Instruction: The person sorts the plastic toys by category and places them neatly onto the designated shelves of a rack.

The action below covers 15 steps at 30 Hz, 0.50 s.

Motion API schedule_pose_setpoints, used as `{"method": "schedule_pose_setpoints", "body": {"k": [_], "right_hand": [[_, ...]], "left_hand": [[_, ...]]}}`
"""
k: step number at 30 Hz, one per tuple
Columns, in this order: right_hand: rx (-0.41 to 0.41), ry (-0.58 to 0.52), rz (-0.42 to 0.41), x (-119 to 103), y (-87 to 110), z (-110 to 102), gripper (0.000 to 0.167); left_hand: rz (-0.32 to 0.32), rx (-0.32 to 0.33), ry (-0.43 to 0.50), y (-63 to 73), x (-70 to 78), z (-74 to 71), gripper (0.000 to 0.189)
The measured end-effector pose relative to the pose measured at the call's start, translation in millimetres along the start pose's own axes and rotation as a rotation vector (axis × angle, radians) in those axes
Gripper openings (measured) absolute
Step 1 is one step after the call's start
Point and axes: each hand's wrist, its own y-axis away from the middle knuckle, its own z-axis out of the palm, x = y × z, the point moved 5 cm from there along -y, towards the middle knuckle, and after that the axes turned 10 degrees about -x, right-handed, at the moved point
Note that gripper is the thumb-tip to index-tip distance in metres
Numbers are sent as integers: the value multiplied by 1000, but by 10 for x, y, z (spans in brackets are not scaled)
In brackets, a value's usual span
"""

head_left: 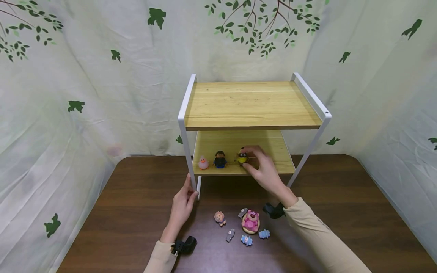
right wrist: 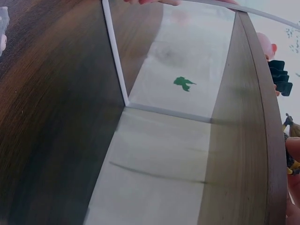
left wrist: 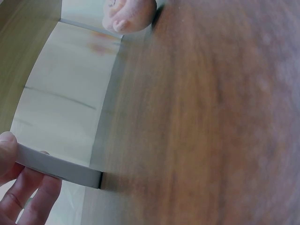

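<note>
A two-tier shelf with white metal sides and wooden boards [head_left: 252,106] stands on the table. My left hand [head_left: 181,206] holds its front left leg [left wrist: 58,166], thumb on one side and fingers on the other. At the lower board [head_left: 269,151], my right hand [head_left: 268,175] pinches a small yellow-and-black toy figure [head_left: 242,158] between thumb and fingers, near the board's front edge. Left of that toy, on the same board, stand a dark-capped figure [head_left: 220,160] in black and blue and a pink bird toy [head_left: 203,163].
On the brown table [head_left: 136,220] in front of the shelf lie a pink bear toy [head_left: 250,222], a lion-like figure [head_left: 220,218], grey toys [head_left: 230,235] and blue toys [head_left: 246,240]. Behind hangs a pale leaf-print cloth [head_left: 136,94].
</note>
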Motion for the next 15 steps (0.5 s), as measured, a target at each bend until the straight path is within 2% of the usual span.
{"method": "schedule_pose_setpoints", "body": {"k": [15], "right_hand": [[-2,18,-20,-19,3,24,39]], "left_hand": [[-2,-3,3,1,0,5,99]]}}
